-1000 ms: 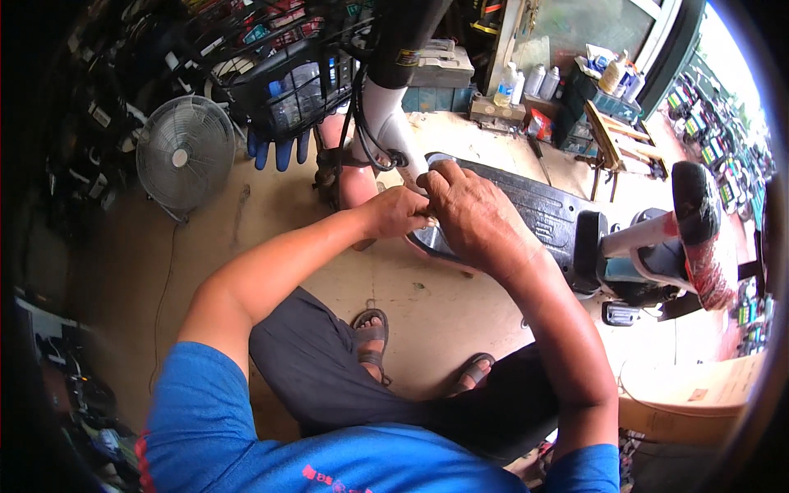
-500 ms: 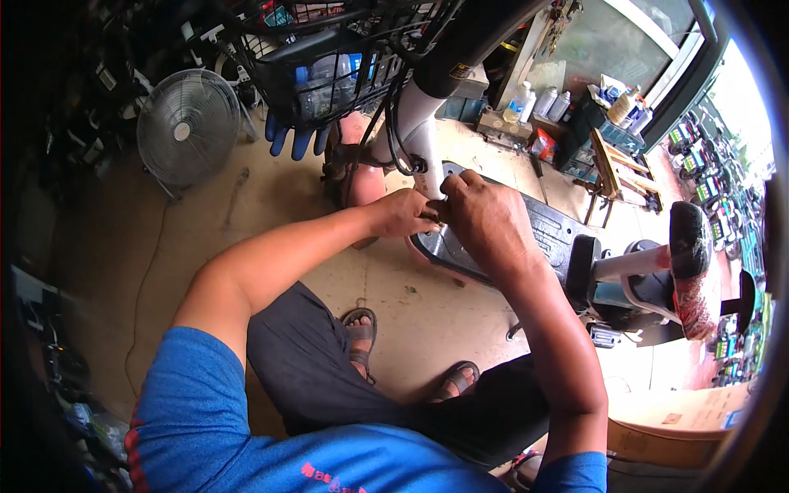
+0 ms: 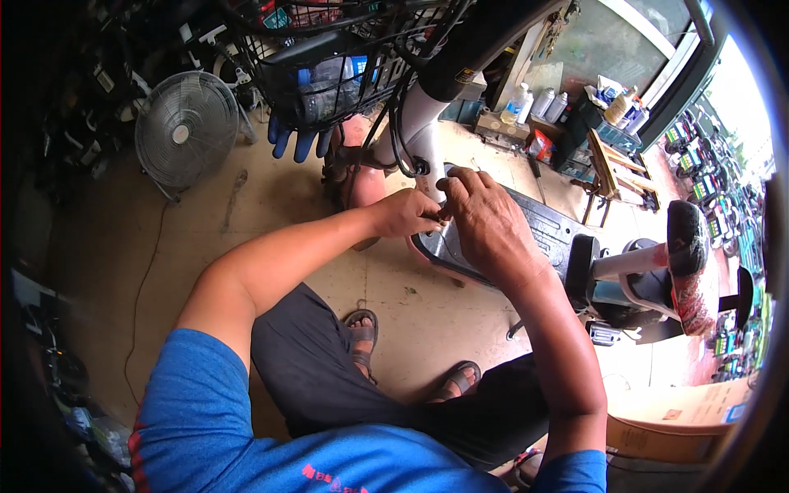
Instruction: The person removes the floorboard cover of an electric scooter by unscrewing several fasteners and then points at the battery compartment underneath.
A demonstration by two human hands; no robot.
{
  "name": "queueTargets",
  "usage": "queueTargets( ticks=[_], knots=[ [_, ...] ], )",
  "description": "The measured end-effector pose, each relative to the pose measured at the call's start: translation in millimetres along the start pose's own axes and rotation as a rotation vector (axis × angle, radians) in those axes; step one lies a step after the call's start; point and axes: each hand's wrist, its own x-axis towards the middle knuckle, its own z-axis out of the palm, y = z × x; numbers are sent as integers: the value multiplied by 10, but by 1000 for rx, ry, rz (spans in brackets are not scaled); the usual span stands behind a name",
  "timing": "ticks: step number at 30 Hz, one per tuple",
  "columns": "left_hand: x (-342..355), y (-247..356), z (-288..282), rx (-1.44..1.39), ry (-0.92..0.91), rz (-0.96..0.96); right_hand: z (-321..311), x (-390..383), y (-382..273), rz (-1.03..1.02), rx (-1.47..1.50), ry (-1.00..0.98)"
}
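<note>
My left hand point(image 3: 407, 214) and my right hand point(image 3: 496, 223) meet at the foot of the white frame tube point(image 3: 431, 149) of an electric scooter, above the front end of its black footboard point(image 3: 538, 226). The left thumb and fingers are pinched together. On the right, the fingers curl down close to the left fingertips. Whatever lies between them is too small and too covered to make out. Black cables point(image 3: 397, 123) loop beside the tube, just beyond my hands. A pink front fender point(image 3: 365, 189) stands left of the tube.
The scooter's black wire basket point(image 3: 386, 82) holds plastic bottles, and a blue glove point(image 3: 302, 145) hangs under it. A round fan point(image 3: 182, 130) stands at left. Spray cans point(image 3: 549, 104), a toolbox point(image 3: 612, 131) and a wooden frame point(image 3: 616, 168) are beyond the footboard. A cardboard box point(image 3: 682, 411) sits at right.
My right hand's fingers have shifted and straightened slightly over the left fingertips. Both hands stay at the foot of the tube.
</note>
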Motion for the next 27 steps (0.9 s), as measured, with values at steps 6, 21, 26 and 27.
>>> queueTargets(
  ticks=[6,21,26,27],
  knots=[
    [75,-236,131,9,33,69,44,-23,34,269,56,-312],
    [89,-41,85,-6,-43,-5,84,-46,127,-15,-12,128],
    [107,-118,98,24,-23,17,51,-63,162,65,-19,-147],
    [112,-130,99,-36,-7,61,45,-67,160,-82,-90,-30]
  ],
)
